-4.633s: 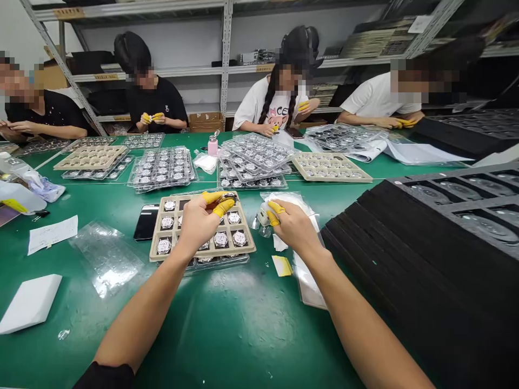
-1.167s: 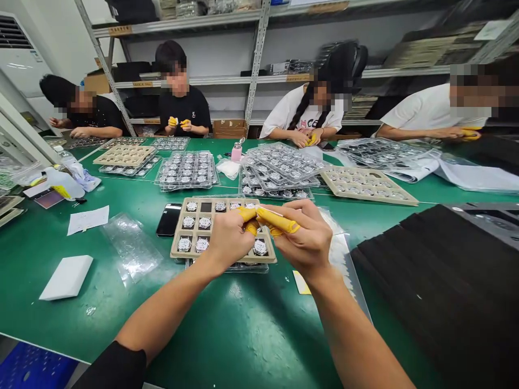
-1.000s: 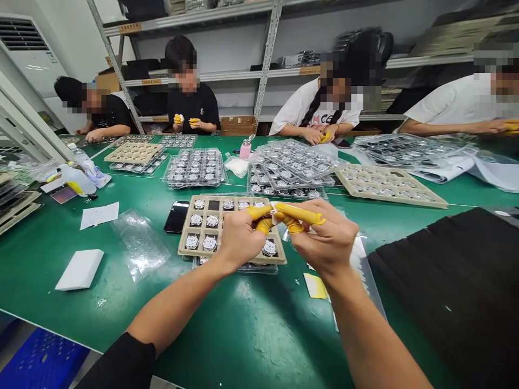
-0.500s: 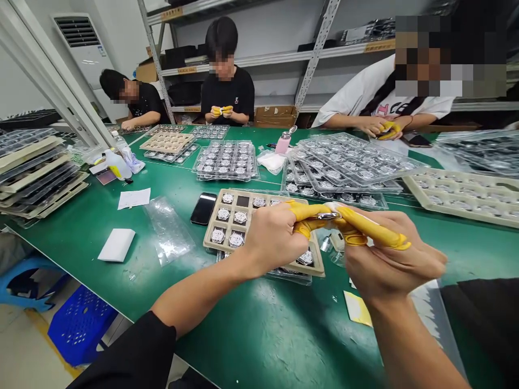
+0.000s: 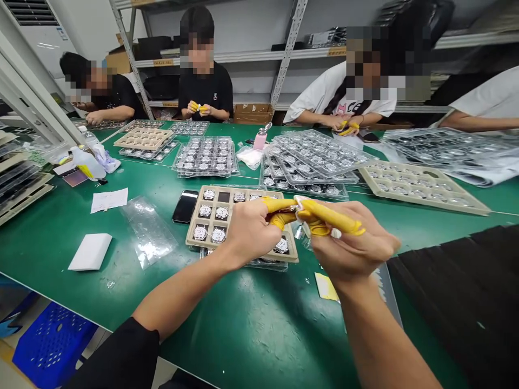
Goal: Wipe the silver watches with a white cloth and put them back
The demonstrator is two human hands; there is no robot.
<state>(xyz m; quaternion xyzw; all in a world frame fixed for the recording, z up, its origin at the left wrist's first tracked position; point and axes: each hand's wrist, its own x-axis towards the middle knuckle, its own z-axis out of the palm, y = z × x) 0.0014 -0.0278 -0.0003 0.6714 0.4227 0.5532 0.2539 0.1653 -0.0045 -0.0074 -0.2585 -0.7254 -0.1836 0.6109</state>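
the left hand [image 5: 252, 233] and right hand [image 5: 352, 246] close in a tight pinch, their yellow rubber finger cots [image 5: 328, 217] meeting on a small silver metal piece [image 5: 279, 211], partly hidden, above a beige compartment tray [image 5: 193, 237] of round silver watch faces [image 5: 208, 233] on the green worktop [image 5: 243, 329].

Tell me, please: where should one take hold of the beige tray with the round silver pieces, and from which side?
Take the left rim of the beige tray, coming from the left. Its raised rim is bare there, while the left hand and the right hand cover its right part.
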